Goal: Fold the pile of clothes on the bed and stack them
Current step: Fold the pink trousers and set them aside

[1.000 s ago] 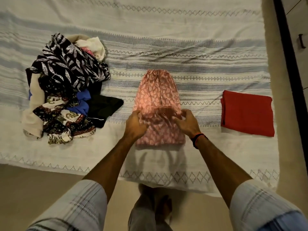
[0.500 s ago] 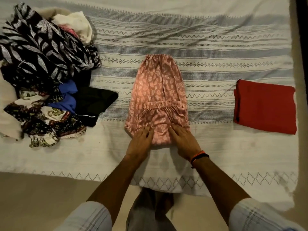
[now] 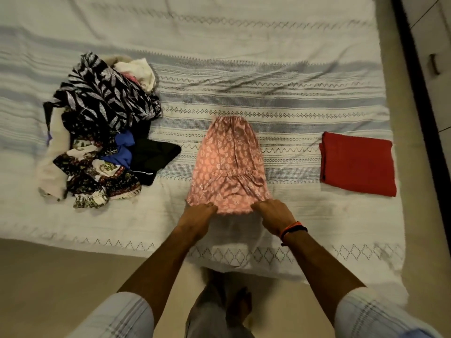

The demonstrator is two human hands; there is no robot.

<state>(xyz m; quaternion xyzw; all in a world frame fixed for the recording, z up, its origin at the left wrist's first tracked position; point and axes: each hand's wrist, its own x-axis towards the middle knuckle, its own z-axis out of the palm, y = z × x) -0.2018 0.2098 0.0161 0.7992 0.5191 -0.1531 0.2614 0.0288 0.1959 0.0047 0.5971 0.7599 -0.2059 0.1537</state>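
A pink patterned garment (image 3: pixel 229 164) lies partly folded in the middle of the bed, its elastic band showing across the lower part. My left hand (image 3: pixel 199 215) pinches its near left corner and my right hand (image 3: pixel 277 214), with a wristband, pinches its near right corner. A folded red cloth (image 3: pixel 357 167) rests flat to the right. An unfolded pile of clothes (image 3: pixel 102 132) sits at the left, with a black leaf-print piece on top and blue, black and paisley pieces below.
The bed is covered by a white and grey striped bedspread (image 3: pixel 268 98) whose near edge hangs over a beige floor (image 3: pixel 48 276). A dark bed frame edge (image 3: pixel 419 93) and a cupboard with a handle (image 3: pixel 434 64) run along the right.
Both hands have slid from the garment's middle down to its near edge and now grip the corners. The camera view has shifted.
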